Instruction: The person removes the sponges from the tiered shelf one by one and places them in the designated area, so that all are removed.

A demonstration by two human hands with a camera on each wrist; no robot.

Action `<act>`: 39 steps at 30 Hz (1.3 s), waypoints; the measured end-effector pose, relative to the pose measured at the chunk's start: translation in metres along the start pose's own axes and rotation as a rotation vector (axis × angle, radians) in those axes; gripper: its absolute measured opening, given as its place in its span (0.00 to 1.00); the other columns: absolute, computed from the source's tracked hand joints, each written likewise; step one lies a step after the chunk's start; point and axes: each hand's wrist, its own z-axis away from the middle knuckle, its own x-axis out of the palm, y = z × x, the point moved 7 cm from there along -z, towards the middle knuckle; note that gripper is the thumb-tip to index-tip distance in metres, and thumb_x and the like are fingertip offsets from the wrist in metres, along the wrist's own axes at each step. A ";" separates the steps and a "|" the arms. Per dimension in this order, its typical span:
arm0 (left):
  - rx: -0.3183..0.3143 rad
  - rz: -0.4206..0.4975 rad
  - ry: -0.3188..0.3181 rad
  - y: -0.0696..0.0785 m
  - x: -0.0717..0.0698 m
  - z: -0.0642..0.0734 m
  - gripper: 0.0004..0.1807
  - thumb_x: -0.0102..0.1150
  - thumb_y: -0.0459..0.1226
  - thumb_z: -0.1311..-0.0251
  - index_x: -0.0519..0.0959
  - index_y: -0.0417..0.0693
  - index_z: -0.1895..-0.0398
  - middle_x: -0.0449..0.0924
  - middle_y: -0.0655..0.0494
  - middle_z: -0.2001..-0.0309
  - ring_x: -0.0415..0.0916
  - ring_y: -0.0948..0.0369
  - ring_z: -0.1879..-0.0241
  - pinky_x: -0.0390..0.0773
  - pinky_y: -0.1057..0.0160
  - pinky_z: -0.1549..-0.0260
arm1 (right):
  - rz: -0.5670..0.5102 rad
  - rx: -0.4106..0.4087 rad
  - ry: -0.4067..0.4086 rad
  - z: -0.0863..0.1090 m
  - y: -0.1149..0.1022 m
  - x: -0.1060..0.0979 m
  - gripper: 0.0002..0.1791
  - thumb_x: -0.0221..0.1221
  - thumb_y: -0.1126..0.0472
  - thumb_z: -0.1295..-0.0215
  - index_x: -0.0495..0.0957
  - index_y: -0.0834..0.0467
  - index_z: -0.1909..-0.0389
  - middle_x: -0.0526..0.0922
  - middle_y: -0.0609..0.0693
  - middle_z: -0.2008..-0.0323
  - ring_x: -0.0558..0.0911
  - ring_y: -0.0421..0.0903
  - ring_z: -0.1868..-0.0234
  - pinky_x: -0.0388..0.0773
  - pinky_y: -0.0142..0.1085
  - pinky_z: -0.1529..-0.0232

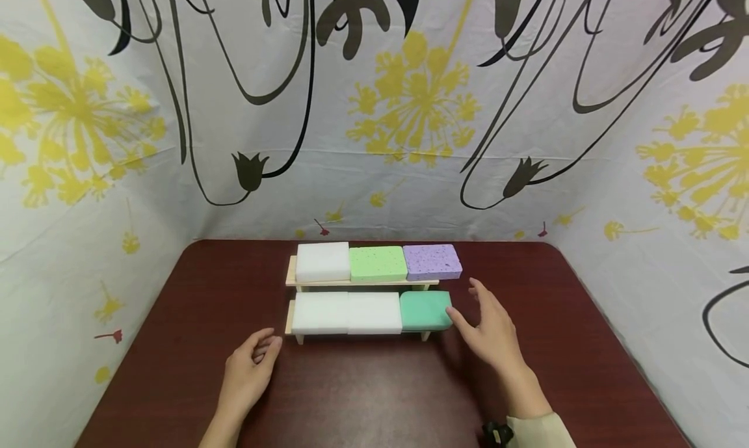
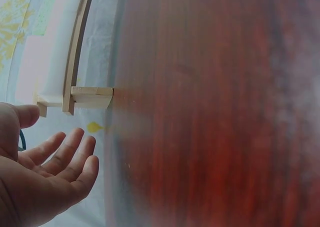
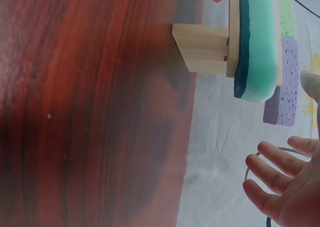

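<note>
A small light-wood rack (image 1: pixel 289 317) bears a front row of two white sponge blocks (image 1: pixel 347 313) and a teal sponge (image 1: pixel 426 310). On the raised row behind lie a white block (image 1: pixel 323 262), a green speckled sponge (image 1: pixel 378 264) and a purple speckled sponge (image 1: pixel 433 262), whose right end juts past the wood. My right hand (image 1: pixel 491 328) is beside the teal sponge, fingers spread and holding nothing; the right wrist view shows a gap between thumb and sponge (image 3: pixel 262 47). Left of the rack, my left hand (image 1: pixel 248 370) hovers with loosely bent fingers and an unfilled palm.
The dark red wooden table (image 1: pixel 363 396) runs back to a wall hung with white flower-patterned cloth (image 1: pixel 374 175), which also covers both sides. A dark band (image 1: pixel 497 433) sits at my right wrist by a pale sleeve (image 1: pixel 541 432).
</note>
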 end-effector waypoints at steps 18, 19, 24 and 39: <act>-0.039 -0.009 -0.022 0.001 0.004 -0.008 0.22 0.52 0.42 0.24 0.75 0.37 0.35 0.82 0.41 0.46 0.79 0.49 0.46 0.79 0.49 0.46 | -0.032 -0.020 -0.002 -0.013 0.000 0.001 0.43 0.66 0.45 0.34 0.62 0.61 0.26 0.76 0.63 0.38 0.75 0.63 0.39 0.73 0.65 0.48; -0.039 -0.013 -0.024 0.001 0.004 -0.008 0.22 0.52 0.42 0.24 0.75 0.36 0.35 0.82 0.41 0.46 0.79 0.48 0.46 0.79 0.48 0.46 | -0.037 -0.024 -0.001 -0.014 -0.001 0.001 0.42 0.66 0.45 0.34 0.62 0.61 0.26 0.76 0.63 0.39 0.75 0.63 0.39 0.73 0.65 0.47; -0.053 -0.003 -0.040 0.002 0.006 -0.009 0.22 0.52 0.41 0.24 0.75 0.36 0.36 0.82 0.40 0.47 0.80 0.47 0.47 0.79 0.47 0.48 | -0.059 -0.036 0.012 -0.018 -0.002 0.003 0.42 0.67 0.48 0.34 0.63 0.62 0.27 0.76 0.65 0.40 0.75 0.63 0.39 0.74 0.64 0.46; -0.103 0.076 -0.074 0.002 0.013 -0.016 0.20 0.51 0.41 0.23 0.78 0.36 0.39 0.86 0.48 0.55 0.83 0.56 0.57 0.79 0.60 0.56 | -0.065 -0.033 0.003 -0.025 -0.004 0.002 0.42 0.67 0.47 0.34 0.62 0.63 0.27 0.75 0.65 0.39 0.75 0.63 0.39 0.73 0.64 0.45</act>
